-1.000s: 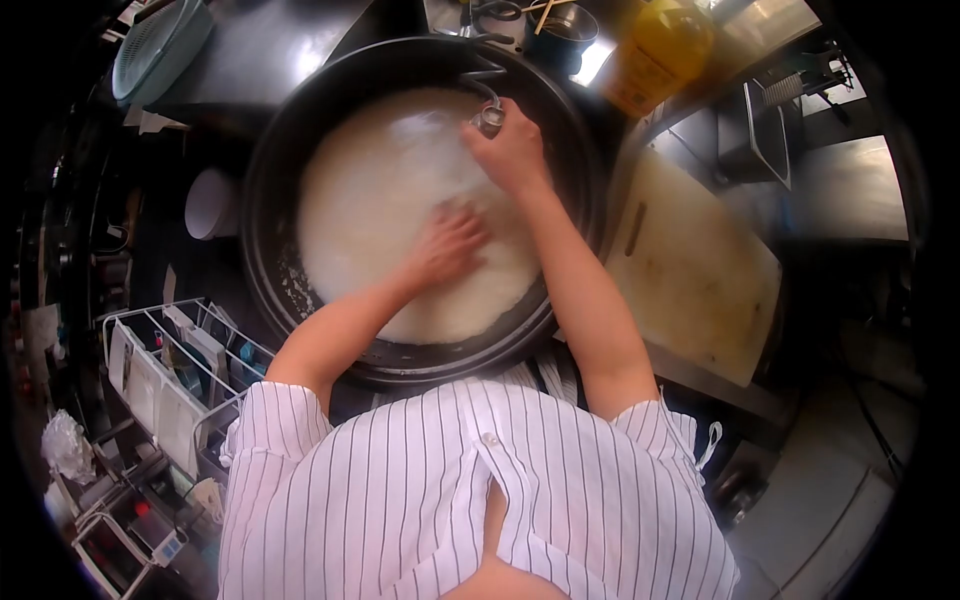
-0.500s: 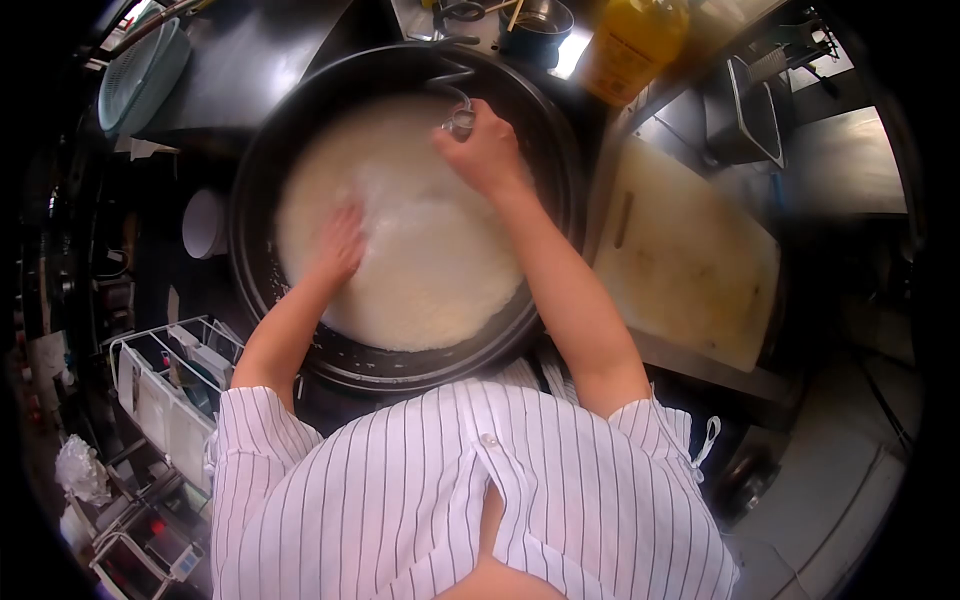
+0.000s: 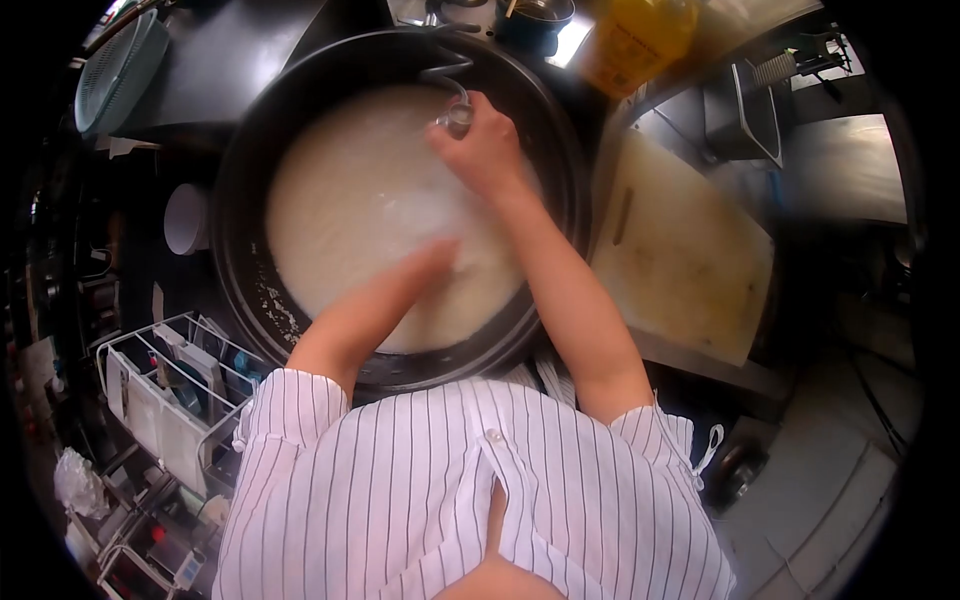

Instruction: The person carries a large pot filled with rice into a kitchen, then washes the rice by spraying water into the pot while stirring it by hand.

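Note:
A large dark round pot (image 3: 243, 150) holds cloudy whitish liquid, with pale grains below its surface and a few stuck on the inner wall. My left hand (image 3: 437, 258) dips into the liquid right of the middle; its fingers are submerged and blurred. My right hand (image 3: 478, 142) is closed round a shiny metal tap end (image 3: 459, 117) on a coiled metal hose (image 3: 447, 72), over the pot's upper right. The water below the tap end is ruffled and bright.
A stained cutting board (image 3: 690, 250) lies right of the pot. A yellow bottle (image 3: 645, 40) and a small dark pot (image 3: 537, 25) are behind. At left are a green basket (image 3: 122, 70), a white bowl (image 3: 186, 218) and a wire rack (image 3: 165, 400).
My left hand has swept left across the liquid, then back to the right. My right hand has shifted slightly left with the tap end still in it.

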The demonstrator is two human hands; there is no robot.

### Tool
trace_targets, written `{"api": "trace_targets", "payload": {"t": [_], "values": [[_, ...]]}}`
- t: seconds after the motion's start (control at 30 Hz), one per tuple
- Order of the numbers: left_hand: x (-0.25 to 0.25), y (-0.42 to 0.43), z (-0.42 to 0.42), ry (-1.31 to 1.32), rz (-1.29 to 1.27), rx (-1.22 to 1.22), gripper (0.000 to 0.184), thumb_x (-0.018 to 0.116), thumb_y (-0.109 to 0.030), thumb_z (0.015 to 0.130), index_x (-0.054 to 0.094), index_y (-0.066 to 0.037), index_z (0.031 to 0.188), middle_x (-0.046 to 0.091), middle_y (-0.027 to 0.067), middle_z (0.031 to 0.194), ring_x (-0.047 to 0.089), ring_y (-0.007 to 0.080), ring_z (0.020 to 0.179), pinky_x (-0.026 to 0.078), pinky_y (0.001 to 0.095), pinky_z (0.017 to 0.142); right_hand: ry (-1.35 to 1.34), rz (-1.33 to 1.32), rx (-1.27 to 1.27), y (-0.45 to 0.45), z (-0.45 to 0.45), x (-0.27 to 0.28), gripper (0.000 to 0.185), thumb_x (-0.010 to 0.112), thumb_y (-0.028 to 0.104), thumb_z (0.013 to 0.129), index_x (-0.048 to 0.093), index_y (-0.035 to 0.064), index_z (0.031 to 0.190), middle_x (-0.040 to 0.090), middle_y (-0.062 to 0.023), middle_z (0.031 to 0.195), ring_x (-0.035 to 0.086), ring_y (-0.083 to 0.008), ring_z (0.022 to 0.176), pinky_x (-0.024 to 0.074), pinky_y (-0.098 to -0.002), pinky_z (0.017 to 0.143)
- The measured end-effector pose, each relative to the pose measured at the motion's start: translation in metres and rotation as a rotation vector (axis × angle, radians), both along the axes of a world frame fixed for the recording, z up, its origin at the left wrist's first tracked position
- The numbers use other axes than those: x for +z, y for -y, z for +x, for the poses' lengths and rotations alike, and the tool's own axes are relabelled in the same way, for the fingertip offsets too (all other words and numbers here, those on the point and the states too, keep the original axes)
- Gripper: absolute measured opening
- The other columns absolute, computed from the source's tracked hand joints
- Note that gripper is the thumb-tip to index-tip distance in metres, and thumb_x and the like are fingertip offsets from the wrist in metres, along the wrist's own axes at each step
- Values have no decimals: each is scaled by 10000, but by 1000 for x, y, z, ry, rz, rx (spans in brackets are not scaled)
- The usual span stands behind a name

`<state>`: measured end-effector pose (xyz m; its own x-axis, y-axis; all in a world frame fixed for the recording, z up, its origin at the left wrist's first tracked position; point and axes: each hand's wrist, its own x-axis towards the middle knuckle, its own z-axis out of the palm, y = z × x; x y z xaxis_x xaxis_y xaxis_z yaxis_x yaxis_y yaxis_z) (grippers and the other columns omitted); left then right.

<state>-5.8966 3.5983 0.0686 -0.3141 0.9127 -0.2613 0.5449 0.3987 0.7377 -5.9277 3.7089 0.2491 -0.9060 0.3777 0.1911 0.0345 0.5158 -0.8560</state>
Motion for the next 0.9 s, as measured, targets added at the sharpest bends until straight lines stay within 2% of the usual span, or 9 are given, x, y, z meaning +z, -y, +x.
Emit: {"api": "trace_targets", "payload": {"t": [0.23, 0.33, 0.37, 0.43, 0.47, 0.57, 0.67, 0.73, 0.9], "values": [[19, -15, -84, -301, -84, 293, 464, 433, -344, 834, 450, -72, 1211, 537, 144, 1111, 493, 306, 1027, 352, 400, 885, 23, -17, -17, -1, 0, -8, 375, 647, 283, 623, 548, 21, 873, 607, -179, 745, 606, -326, 724, 479, -383, 674], [44, 15, -106, -339, -333, 371, 466, 445, -372, 842, 454, -83, 1207, 573, 137, 1074, 539, 306, 985, 406, 391, 857, 34, -22, -21, -2, 2, -5, 377, 648, 281, 621, 549, 20, 875, 610, -179, 755, 606, -328, 729, 479, -383, 679], [53, 26, -113, -350, -577, 308, 489, 437, -415, 840, 447, -109, 1222, 603, 136, 1003, 565, 310, 922, 430, 391, 806, 14, -13, -15, -2, 2, -5, 381, 647, 283, 622, 549, 17, 876, 611, -179, 760, 606, -327, 731, 480, -384, 680], [65, 59, -107, -391, -409, 522, 585, 478, -403, 816, 333, -125, 1310, 491, 188, 1188, 501, 352, 1031, 395, 442, 870, -6, -12, -9, -1, 2, -6, 385, 647, 286, 623, 549, 14, 877, 612, -179, 764, 606, -327, 732, 480, -384, 680], [75, 71, -104, -394, -414, 521, 585, 478, -403, 816, 333, -125, 1310, 491, 188, 1188, 501, 352, 1031, 395, 442, 870, -12, -11, -3, -1, 2, -6, 389, 647, 291, 623, 548, 11, 876, 612, -177, 765, 607, -325, 732, 481, -382, 677], [92, 110, -95, -354, -703, 463, 557, 443, -363, 837, 303, -144, 1329, 473, 172, 1218, 471, 340, 1085, 377, 427, 910, -17, -3, -2, 0, 2, -3, 398, 648, 299, 622, 548, 6, 873, 612, -175, 761, 608, -320, 730, 482, -378, 672], [60, 151, -87, -721, -328, 393, 442, 398, -329, 863, 437, -105, 1242, 574, 171, 1037, 536, 324, 941, 410, 456, 808, -21, 9, -4, 1, 0, -1, 401, 649, 302, 622, 548, 3, 869, 611, -172, 751, 609, -315, 725, 483, -375, 668], [57, 159, -63, -755, -381, 235, 446, 408, -330, 857, 437, -107, 1243, 564, 170, 1054, 527, 323, 959, 405, 450, 821, -30, 11, 5, 3, -1, 0, 400, 649, 303, 623, 548, 1, 866, 610, -170, 746, 610, -314, 722, 483, -375, 667], [36, 125, 6, -347, -475, -174, 457, 431, -330, 842, 436, -111, 1244, 538, 170, 1096, 504, 319, 1003, 394, 434, 852, -17, -5, 8, 7, 0, 5, 389, 646, 305, 628, 543, -1, 844, 608, -163, 729, 609, -314, 708, 483, -377, 660]]}}
